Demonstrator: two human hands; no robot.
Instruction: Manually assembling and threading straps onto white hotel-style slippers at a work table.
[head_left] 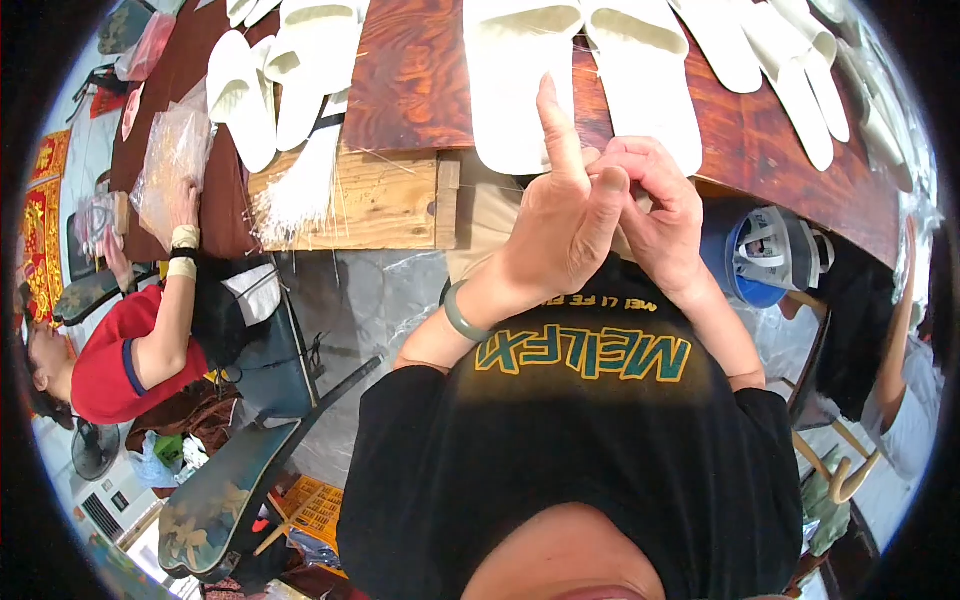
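I see the pair of white slippers (585, 75) lying flat on the dark wooden desk (410, 80), just beyond my hands. My left hand (560, 225) and right hand (655, 205) press together, fingers pinched (whether on anything, I cannot tell), left forefinger raised.

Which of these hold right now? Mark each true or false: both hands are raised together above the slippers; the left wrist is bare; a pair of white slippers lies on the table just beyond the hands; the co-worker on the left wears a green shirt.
1. True: the left hand and right hand meet, fingers touching.
2. False: a pale green bangle circles the left wrist.
3. True: white slippers lie side by side on the wooden table.
4. False: the co-worker's shirt is red.
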